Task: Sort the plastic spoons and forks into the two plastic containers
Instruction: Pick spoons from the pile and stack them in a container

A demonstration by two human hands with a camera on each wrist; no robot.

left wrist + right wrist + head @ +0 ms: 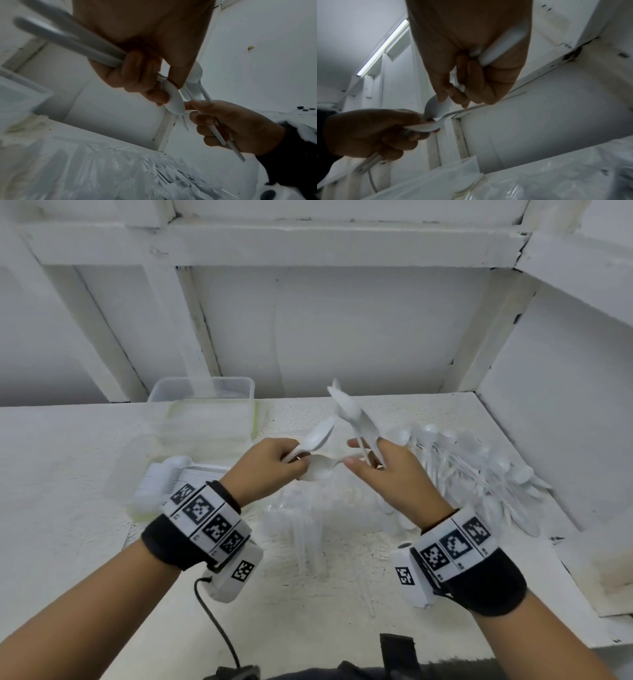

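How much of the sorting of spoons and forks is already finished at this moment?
Done: some white cutlery already lies stacked in the near container. In hand: the left hand holds spoons and the right hand holds more cutlery, the two meeting above the table. Left: a big heap of spoons and clear utensils remain unsorted. The far container looks nearly empty.

White speckled table (85, 446), white framed wall panels (325, 330), black cable (219, 631), lit tube light (382, 47)
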